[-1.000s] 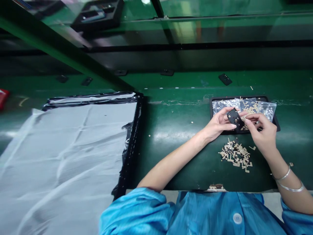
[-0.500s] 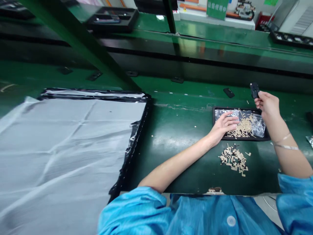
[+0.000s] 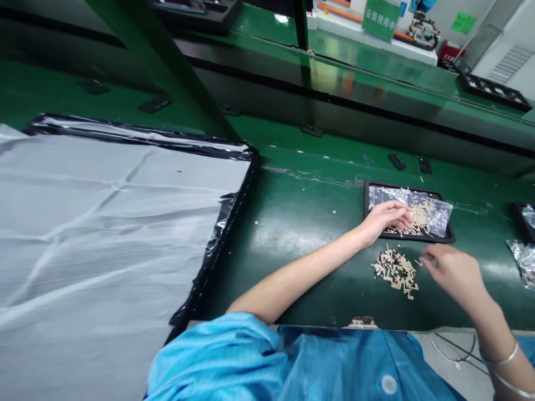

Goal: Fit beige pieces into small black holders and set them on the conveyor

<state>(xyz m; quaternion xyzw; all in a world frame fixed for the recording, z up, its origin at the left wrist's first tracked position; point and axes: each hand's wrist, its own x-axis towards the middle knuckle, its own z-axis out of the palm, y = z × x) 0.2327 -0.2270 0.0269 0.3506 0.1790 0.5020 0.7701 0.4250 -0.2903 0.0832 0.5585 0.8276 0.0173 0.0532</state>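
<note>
My left hand rests over the left half of a black tray, its fingers loosely stretched and apart. Small beige pieces lie loose in the tray beside those fingers, with a clear plastic bag to their right. In front of the tray is a pile of beige and black pieces. Just right of this pile, my right hand is closed in a pinch, and a small beige piece shows at its fingertips. A black rectangular part lies behind the tray next to a similar part.
A large tray lined in black plastic and covered by a white sheet fills the left. A green post slants above it. At far right are another black tray and plastic bags. A raised shelf runs behind.
My right hand has set down the black part behind the tray and come toward me, beside the pile. My left hand has stayed over the tray. The view has tilted slightly.
</note>
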